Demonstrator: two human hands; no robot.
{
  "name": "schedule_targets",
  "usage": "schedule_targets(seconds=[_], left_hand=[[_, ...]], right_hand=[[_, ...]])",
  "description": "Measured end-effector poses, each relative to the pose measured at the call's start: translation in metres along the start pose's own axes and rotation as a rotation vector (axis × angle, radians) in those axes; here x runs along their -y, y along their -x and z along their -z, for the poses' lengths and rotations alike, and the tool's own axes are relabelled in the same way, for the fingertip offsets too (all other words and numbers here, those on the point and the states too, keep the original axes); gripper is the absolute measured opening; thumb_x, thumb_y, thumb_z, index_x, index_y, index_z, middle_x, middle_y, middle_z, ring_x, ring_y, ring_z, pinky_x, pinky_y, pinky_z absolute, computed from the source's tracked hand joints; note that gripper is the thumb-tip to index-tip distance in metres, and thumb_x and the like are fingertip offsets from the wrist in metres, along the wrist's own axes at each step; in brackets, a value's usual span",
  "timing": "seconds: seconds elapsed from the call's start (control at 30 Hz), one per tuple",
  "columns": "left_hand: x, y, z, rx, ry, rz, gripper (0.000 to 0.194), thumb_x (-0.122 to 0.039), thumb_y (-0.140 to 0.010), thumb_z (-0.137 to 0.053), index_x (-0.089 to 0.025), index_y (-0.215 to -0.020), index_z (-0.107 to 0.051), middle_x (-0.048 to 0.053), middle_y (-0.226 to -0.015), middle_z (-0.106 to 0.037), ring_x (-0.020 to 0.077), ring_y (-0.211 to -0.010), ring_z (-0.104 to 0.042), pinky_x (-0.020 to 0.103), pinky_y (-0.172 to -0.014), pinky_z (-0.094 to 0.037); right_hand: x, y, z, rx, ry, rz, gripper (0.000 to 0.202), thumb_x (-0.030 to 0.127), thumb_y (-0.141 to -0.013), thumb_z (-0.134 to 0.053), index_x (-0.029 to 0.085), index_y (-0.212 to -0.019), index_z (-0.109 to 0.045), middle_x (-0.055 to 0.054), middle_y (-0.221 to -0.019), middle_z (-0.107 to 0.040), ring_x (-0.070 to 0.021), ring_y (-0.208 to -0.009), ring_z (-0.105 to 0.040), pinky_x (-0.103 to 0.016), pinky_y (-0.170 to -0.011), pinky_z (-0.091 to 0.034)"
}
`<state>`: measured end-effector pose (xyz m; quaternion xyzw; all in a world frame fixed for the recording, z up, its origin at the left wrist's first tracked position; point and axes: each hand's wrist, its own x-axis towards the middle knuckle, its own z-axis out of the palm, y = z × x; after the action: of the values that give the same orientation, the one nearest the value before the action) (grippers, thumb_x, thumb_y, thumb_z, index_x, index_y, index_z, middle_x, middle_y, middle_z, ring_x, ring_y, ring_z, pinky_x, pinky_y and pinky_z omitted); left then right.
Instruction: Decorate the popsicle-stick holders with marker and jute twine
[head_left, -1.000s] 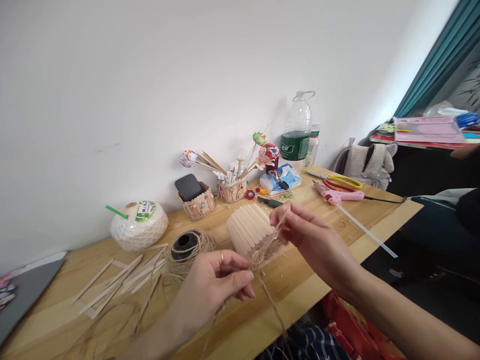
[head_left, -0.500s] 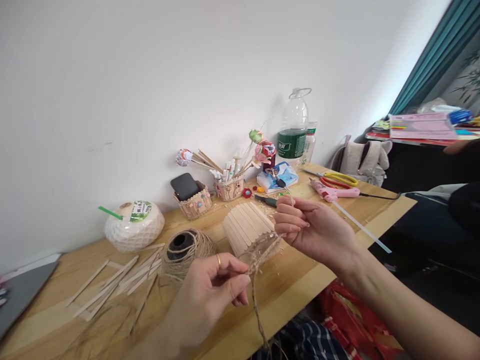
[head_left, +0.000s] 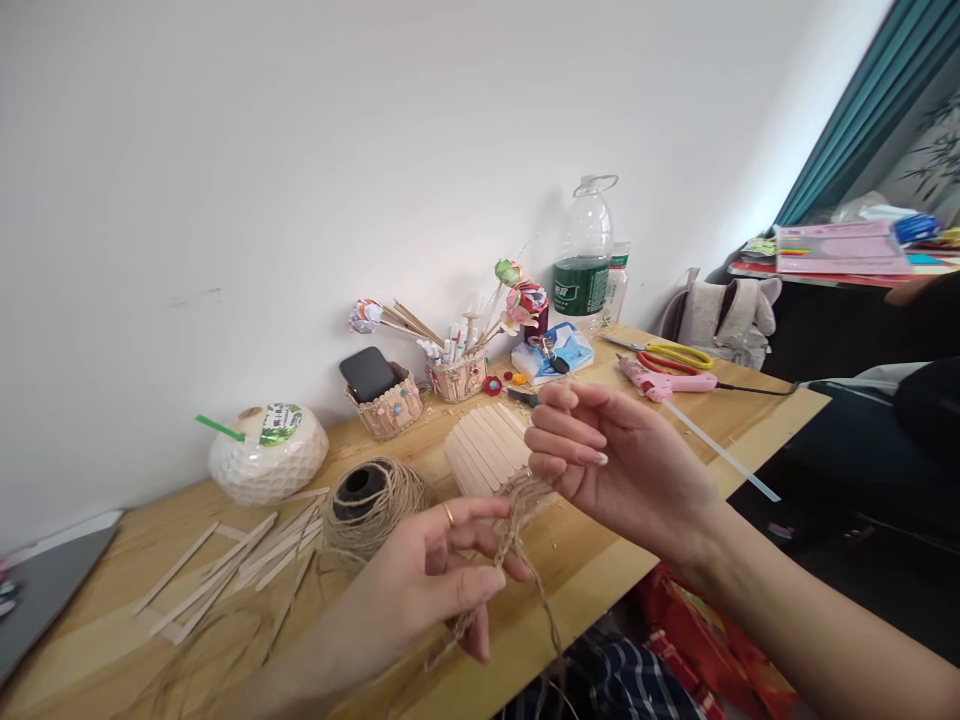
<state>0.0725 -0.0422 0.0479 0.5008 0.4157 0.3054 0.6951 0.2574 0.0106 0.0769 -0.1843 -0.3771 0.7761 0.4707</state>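
My left hand (head_left: 435,575) is closed on a length of jute twine (head_left: 516,512), which runs between the fingers and looks twisted or braided there. My right hand (head_left: 619,455), fingers curled in, is held up just to the right, and the twine reaches its lower fingers. A loose end hangs over the table's front edge. Behind the hands lies a cup-shaped piece made of wooden sticks (head_left: 480,450), partly covered by my right hand and the twine. The ball of jute twine (head_left: 401,495) stands beside my left wrist.
Loose wooden sticks (head_left: 240,560) and a wrapped coconut (head_left: 262,465) are on the left. Two stick baskets stand behind, one with a phone (head_left: 367,375), one with pens (head_left: 454,350). Scissors (head_left: 675,355), a pink glue gun (head_left: 667,382) and a large bottle (head_left: 585,260) are on the right.
My left hand has moved slightly right and down, its fingers spreading around the twine. My right hand has shifted a little left, and the twine between the hands is slacker and bunched.
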Motion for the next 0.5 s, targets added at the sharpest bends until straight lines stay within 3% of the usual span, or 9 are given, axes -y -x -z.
schedule_targets(seconds=[0.13, 0.2, 0.27, 0.37, 0.43, 0.5], left_hand=[[0.001, 0.002, -0.002, 0.001, 0.030, 0.056, 0.032, -0.037, -0.075, -0.066, -0.013, -0.096, -0.062, 0.003, -0.065, -0.068, 0.0066, -0.040, -0.055, 0.018, -0.042, -0.038], [0.000, 0.003, -0.003, -0.008, 0.056, 0.051, 0.028, -0.035, -0.070, -0.072, -0.012, -0.083, -0.063, 0.001, -0.056, -0.065, 0.0076, -0.041, -0.054, 0.018, -0.042, -0.039], [-0.004, 0.006, -0.003, -0.017, 0.064, 0.009, 0.023, -0.032, -0.069, -0.073, -0.013, -0.075, -0.061, 0.001, -0.056, -0.065, 0.0085, -0.045, -0.055, 0.019, -0.046, -0.042], [-0.014, 0.012, -0.004, -0.046, 0.059, -0.089, 0.017, -0.028, -0.075, -0.068, -0.015, -0.075, -0.059, 0.002, -0.060, -0.067, 0.0091, -0.050, -0.057, 0.020, -0.051, -0.045], [-0.021, 0.016, -0.005, -0.083, 0.077, -0.145, 0.014, -0.028, -0.076, -0.066, -0.016, -0.075, -0.059, 0.001, -0.059, -0.065, 0.0088, -0.049, -0.055, 0.019, -0.049, -0.043], [-0.026, 0.020, -0.008, -0.117, 0.090, -0.179, 0.013, -0.027, -0.075, -0.066, -0.016, -0.075, -0.060, -0.001, -0.055, -0.062, 0.0083, -0.047, -0.052, 0.017, -0.044, -0.041]], right_hand=[[-0.006, -0.001, -0.009, 0.029, -0.114, -0.022, 0.030, 0.023, -0.091, -0.025, 0.021, -0.066, -0.041, 0.006, -0.053, -0.020, -0.0102, -0.045, -0.032, -0.024, -0.059, -0.046], [-0.010, -0.001, -0.011, 0.069, -0.155, 0.001, 0.026, 0.023, -0.091, -0.028, 0.020, -0.072, -0.047, 0.004, -0.057, -0.035, -0.0099, -0.054, -0.047, -0.025, -0.069, -0.049], [-0.019, 0.003, -0.011, 0.104, -0.124, 0.051, 0.017, 0.026, -0.089, -0.035, 0.020, -0.087, -0.051, -0.001, -0.076, -0.054, -0.0121, -0.078, -0.059, -0.029, -0.082, -0.048], [-0.039, 0.014, -0.007, 0.163, 0.068, 0.118, 0.032, 0.038, -0.086, -0.049, 0.025, -0.115, -0.044, -0.007, -0.116, -0.055, -0.0175, -0.106, -0.056, -0.036, -0.093, -0.042], [-0.051, 0.022, -0.004, 0.223, 0.260, 0.086, 0.040, 0.042, -0.087, -0.051, 0.027, -0.123, -0.041, -0.007, -0.118, -0.055, -0.0178, -0.106, -0.055, -0.038, -0.095, -0.040], [-0.058, 0.027, -0.003, 0.263, 0.451, 0.068, 0.033, 0.042, -0.088, -0.050, 0.024, -0.115, -0.051, -0.006, -0.106, -0.060, -0.0171, -0.099, -0.056, -0.036, -0.091, -0.042]])
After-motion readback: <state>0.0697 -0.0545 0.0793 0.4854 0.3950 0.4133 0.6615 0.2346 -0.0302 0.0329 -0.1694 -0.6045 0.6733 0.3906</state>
